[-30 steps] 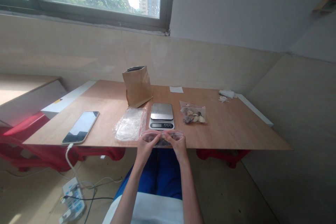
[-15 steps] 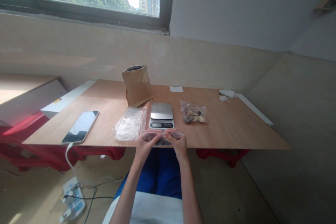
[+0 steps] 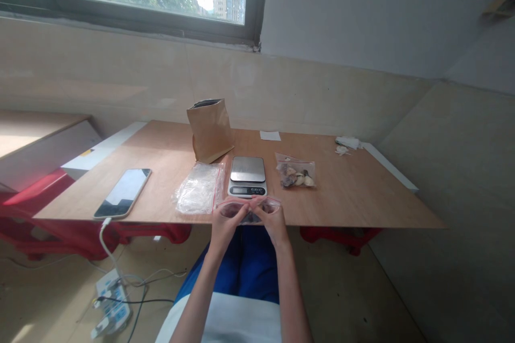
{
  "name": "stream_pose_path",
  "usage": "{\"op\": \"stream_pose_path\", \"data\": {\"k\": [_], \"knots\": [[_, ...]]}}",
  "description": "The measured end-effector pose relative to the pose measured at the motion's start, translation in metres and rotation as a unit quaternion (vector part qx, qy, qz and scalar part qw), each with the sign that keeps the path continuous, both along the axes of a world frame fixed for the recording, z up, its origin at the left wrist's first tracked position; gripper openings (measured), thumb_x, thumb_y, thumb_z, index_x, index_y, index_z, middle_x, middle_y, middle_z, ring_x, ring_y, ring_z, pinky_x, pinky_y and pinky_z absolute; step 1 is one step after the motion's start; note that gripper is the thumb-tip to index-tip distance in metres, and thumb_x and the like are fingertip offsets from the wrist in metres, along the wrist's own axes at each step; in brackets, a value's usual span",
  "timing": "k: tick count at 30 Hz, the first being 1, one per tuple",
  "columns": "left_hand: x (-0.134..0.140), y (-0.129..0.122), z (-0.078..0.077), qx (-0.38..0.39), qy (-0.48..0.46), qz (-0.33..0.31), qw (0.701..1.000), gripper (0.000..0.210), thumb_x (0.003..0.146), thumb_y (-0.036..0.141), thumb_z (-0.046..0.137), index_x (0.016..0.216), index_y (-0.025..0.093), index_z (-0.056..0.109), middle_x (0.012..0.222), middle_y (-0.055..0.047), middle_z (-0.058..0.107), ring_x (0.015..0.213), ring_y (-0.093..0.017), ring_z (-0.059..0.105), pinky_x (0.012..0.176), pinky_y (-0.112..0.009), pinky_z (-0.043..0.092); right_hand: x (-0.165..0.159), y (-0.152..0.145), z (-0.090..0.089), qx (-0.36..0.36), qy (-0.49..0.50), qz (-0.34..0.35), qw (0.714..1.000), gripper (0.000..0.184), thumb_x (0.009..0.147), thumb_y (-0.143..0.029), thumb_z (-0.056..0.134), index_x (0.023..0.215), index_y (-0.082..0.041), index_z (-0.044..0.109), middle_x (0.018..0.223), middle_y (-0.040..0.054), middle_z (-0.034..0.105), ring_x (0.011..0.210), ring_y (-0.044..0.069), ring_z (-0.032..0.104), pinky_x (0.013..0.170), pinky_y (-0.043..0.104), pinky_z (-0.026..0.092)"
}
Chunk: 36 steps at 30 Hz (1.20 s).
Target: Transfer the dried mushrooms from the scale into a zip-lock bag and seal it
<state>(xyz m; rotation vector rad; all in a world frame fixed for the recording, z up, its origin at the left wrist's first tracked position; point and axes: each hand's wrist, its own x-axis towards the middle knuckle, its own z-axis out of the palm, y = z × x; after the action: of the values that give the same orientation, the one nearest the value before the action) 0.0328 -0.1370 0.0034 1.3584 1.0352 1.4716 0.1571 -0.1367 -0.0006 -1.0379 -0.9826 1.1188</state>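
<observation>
At the table's front edge, my left hand (image 3: 226, 220) and my right hand (image 3: 270, 216) both pinch the rim of a clear zip bag (image 3: 251, 218) with a red seal line. Thumbs and fingertips meet close together at the middle of its mouth. Dark contents show inside, too small to name. Just beyond my fingers stands a digital kitchen scale (image 3: 248, 171) with a bare steel plate. Right of it lies a filled zip bag (image 3: 296, 172) of pale and dark dried pieces. Flat clear zip bags (image 3: 199, 188) are stacked to the left.
An open brown paper pouch (image 3: 211, 131) stands behind the flat bags. A phone (image 3: 123, 193) with a charging cable lies at the left edge. White paper (image 3: 270, 135) and crumpled scraps (image 3: 347, 143) are at the back. A power strip (image 3: 112, 303) rests on the floor.
My hands have drawn slightly closer together, and the bag's mouth is pinched narrower at the middle. The things on the table have stayed in place.
</observation>
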Motion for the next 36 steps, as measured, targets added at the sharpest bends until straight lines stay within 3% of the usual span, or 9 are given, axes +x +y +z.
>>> {"op": "stream_pose_path", "data": {"k": [4, 16, 24, 30, 36], "knots": [[0.002, 0.000, 0.001, -0.003, -0.004, 0.000, 1.000, 0.019, 0.074, 0.035, 0.067, 0.072, 0.017, 0.071, 0.074, -0.006, 0.068, 0.072, -0.017, 0.065, 0.066, -0.027, 0.053, -0.002, -0.001, 0.002, -0.007, 0.009, 0.004, 1.000, 0.030, 0.061, -0.038, 0.076, 0.080, -0.015, 0.069, 0.072, 0.0036, 0.070, 0.067, 0.017, 0.065, 0.069, 0.031, 0.054], [0.006, 0.000, 0.002, 0.003, -0.023, 0.025, 0.999, 0.019, 0.076, 0.034, 0.066, 0.079, 0.016, 0.069, 0.079, -0.005, 0.068, 0.077, -0.017, 0.064, 0.072, -0.026, 0.051, -0.011, 0.000, 0.002, 0.076, -0.059, -0.075, 0.992, 0.017, 0.069, -0.031, 0.071, 0.069, -0.016, 0.066, 0.071, 0.0033, 0.065, 0.070, 0.015, 0.062, 0.067, 0.026, 0.052], [-0.013, 0.006, 0.001, -0.016, 0.008, 0.028, 0.999, 0.021, 0.074, 0.038, 0.067, 0.075, 0.017, 0.069, 0.071, -0.004, 0.066, 0.066, -0.015, 0.061, 0.060, -0.024, 0.049, -0.011, -0.002, 0.003, 0.027, -0.026, 0.008, 0.999, 0.023, 0.067, -0.037, 0.074, 0.075, -0.016, 0.072, 0.076, 0.0062, 0.073, 0.073, 0.020, 0.068, 0.073, 0.033, 0.055], [-0.013, 0.004, 0.001, 0.042, 0.075, 0.058, 0.995, 0.016, 0.077, 0.034, 0.064, 0.074, 0.019, 0.069, 0.074, -0.003, 0.067, 0.074, -0.016, 0.062, 0.068, -0.026, 0.049, -0.013, -0.002, 0.001, 0.030, -0.042, -0.034, 0.998, 0.020, 0.070, -0.036, 0.072, 0.069, -0.016, 0.071, 0.069, 0.0048, 0.072, 0.066, 0.018, 0.068, 0.066, 0.030, 0.056], [-0.004, 0.004, 0.000, 0.057, 0.070, 0.071, 0.993, 0.015, 0.078, 0.033, 0.062, 0.076, 0.019, 0.066, 0.076, -0.003, 0.064, 0.073, -0.015, 0.061, 0.067, -0.026, 0.048, -0.018, 0.001, -0.003, 0.023, 0.000, -0.065, 0.998, 0.024, 0.068, -0.038, 0.073, 0.073, -0.014, 0.072, 0.071, 0.0055, 0.072, 0.064, 0.018, 0.068, 0.064, 0.030, 0.056]]}}
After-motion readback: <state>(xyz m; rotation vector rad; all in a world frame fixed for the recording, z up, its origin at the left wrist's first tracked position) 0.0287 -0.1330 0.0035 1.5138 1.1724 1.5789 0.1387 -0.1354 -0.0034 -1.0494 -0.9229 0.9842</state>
